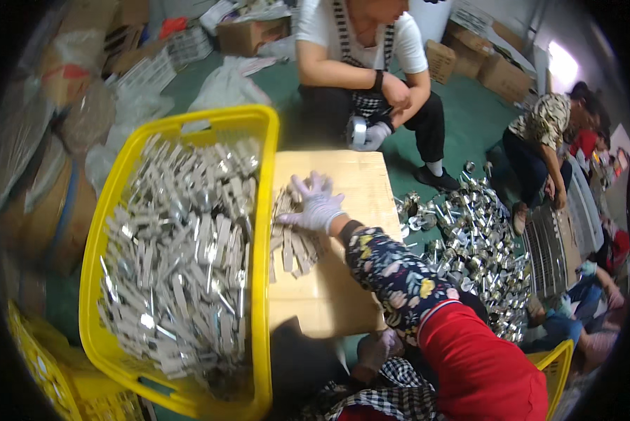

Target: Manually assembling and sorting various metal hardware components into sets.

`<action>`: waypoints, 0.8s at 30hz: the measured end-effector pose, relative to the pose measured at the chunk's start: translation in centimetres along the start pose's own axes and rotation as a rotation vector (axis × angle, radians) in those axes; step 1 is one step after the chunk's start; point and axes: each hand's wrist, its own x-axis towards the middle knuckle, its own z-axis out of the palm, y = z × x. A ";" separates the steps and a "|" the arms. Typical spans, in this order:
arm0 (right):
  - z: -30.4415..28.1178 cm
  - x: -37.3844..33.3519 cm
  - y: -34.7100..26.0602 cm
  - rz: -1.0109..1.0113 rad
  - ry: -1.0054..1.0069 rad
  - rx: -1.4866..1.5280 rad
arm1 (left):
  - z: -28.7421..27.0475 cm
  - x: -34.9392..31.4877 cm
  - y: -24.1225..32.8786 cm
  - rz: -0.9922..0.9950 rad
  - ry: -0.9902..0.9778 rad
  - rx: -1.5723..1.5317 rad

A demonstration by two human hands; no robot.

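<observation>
My right hand (pixel 318 205), in a pale glove, reaches over a cardboard-topped surface (pixel 343 295). Its fingers are spread over a small pile of flat grey strip-like pieces (pixel 294 251), and it touches the pile. Right beside the pile stands a large yellow plastic basket (pixel 262 245), heaped with similar grey strips (pixel 182 259) and shiny rods. Low in the picture, by the checkered cloth on my lap, is a gloved hand (pixel 378 349) that looks like my left. Its fingers are blurred and shadowed, so its grip is hidden.
Across from me sits a person (pixel 364 63) whose gloved hand holds a roll of tape (pixel 358 130). Shiny metal parts (pixel 469 245) lie heaped on the green floor at right. Other people (pixel 546 140) work beyond. Bags and cartons (pixel 252 35) stand behind; another yellow basket (pixel 41 365) is lower left.
</observation>
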 end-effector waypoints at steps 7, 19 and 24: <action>1.6 -1.0 -2.6 0.025 -0.104 0.075 | -0.8 -0.3 2.0 0.147 -0.014 -0.065; 6.6 -10.0 -3.3 -0.058 -0.034 -0.034 | 0.4 -0.6 1.6 0.625 0.142 -0.332; 5.1 -11.9 1.2 -0.269 -0.001 0.565 | 0.7 -1.3 2.3 0.806 0.216 -0.453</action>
